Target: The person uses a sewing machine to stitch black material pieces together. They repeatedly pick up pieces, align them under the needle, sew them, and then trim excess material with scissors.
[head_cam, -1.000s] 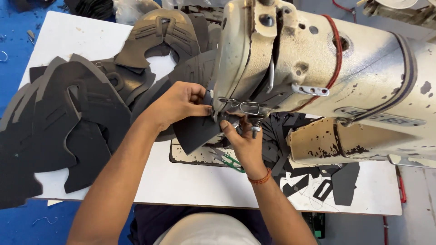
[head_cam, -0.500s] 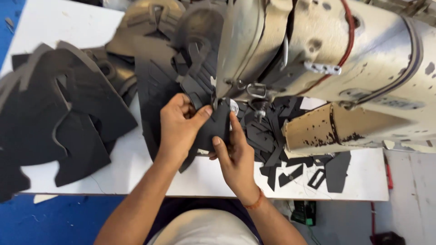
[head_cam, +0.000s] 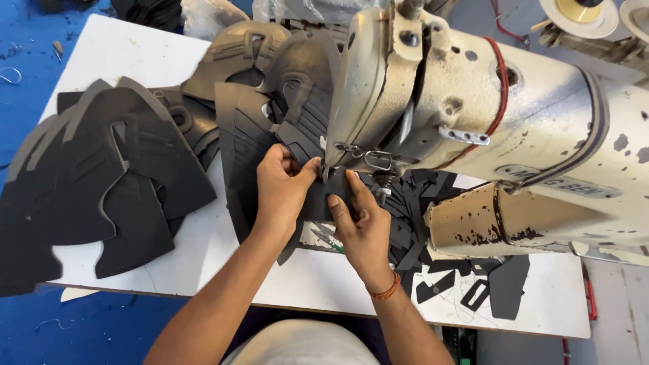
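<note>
Under the needle of the cream sewing machine [head_cam: 473,115], the left hand [head_cam: 280,192] and right hand [head_cam: 362,226] pinch a small dark cut piece [head_cam: 318,199] between thumbs and fingers — edges touching. Stacked black shoe-upper panels [head_cam: 101,176] lie left on the white table [head_cam: 101,61]; scraps [head_cam: 487,290] lie right.

Cut pieces [head_cam: 101,182] left of sewing machine [head_cam: 487,128]

The sewing machine [head_cam: 473,128] runs off the frame at 3 o'clock. Its head hides the needle. The hands [head_cam: 318,203] cover most of the dark piece [head_cam: 316,203] between them. The black stack [head_cam: 40,223] is cut off at 9 o'clock.
</note>
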